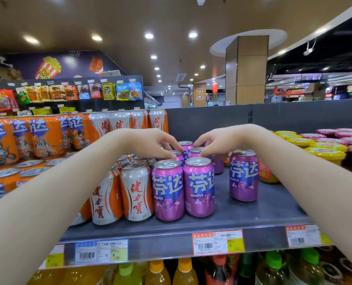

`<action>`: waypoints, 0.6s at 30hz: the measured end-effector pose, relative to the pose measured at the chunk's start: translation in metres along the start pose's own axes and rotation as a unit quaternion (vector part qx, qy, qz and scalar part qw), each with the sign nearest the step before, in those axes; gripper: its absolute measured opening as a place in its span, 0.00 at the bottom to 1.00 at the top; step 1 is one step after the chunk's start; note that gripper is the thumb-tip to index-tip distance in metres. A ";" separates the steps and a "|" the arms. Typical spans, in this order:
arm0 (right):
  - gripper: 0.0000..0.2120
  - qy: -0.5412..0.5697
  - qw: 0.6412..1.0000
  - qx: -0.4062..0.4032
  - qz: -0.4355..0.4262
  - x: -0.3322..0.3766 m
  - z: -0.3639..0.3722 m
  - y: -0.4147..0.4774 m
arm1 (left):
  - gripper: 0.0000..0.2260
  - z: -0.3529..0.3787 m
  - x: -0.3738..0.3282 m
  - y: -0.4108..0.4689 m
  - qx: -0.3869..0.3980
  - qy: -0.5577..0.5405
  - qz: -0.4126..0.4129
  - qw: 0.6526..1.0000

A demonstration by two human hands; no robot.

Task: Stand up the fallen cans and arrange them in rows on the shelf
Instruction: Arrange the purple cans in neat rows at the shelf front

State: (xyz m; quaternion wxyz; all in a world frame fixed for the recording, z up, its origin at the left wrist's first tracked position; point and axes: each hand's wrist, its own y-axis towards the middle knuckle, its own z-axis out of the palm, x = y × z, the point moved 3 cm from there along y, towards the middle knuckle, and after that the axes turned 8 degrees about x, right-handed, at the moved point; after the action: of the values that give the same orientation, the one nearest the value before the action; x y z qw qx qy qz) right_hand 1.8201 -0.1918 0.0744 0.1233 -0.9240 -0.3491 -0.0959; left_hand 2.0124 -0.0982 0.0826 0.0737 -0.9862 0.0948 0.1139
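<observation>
Head view looks along a dark grey metal shelf (pixel 253 214) where purple aluminium drink cans with blue-and-white lettering stand upright. Two of them sit touching at the front, the front left purple can (pixel 168 190) and the front right purple can (pixel 199 186), with more purple cans (pixel 186 148) lined up behind them in two short rows. A lone purple can (pixel 244 174) stands apart to the right, with bare shelf between it and the rows.

Both arms reach over the rows. The left hand (pixel 150 142) has its fingers curled downward, fingertips on the top of a can in the second rank of the left row; whether it actually grips the can I cannot tell. The right hand (pixel 218 140) is likewise bent down, fingertips gathered at the rim of the second can in the right row; its hold is also unclear.

Just left of the purple rows stand silver-and-orange cans with red script (pixel 136 190), all upright and closed. Further left are orange shrink-wrapped can packs (pixel 37 136). To the right sit yellow-lidded plastic tubs (pixel 325 153) and pink-lidded tubs (pixel 331 134), lids on. Paper price tags (pixel 218 241) line the shelf edge, and bottles with orange and green caps (pixel 171 272) fill the shelf below.
</observation>
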 end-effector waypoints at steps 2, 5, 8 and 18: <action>0.24 0.033 0.999 0.011 -0.029 -0.001 -0.001 -0.003 | 0.15 0.000 0.001 0.000 -0.004 0.001 0.004 1.000; 0.21 0.071 0.997 -0.013 -0.042 -0.002 0.001 0.001 | 0.14 -0.001 0.002 -0.001 -0.010 0.012 0.011 1.000; 0.22 0.097 0.994 -0.034 -0.045 -0.001 0.004 0.006 | 0.16 -0.002 0.001 -0.004 -0.012 0.011 0.008 1.000; 0.19 0.163 0.983 -0.049 -0.067 0.002 0.009 0.010 | 0.17 -0.005 -0.003 -0.006 -0.001 0.022 0.003 1.000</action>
State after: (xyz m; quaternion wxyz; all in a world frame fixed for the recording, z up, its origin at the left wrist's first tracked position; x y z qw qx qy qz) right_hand 1.8293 -0.1954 0.0644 0.1263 -0.8755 -0.3798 -0.2707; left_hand 2.0115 -0.0929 0.0887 0.0706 -0.9882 0.0992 0.0924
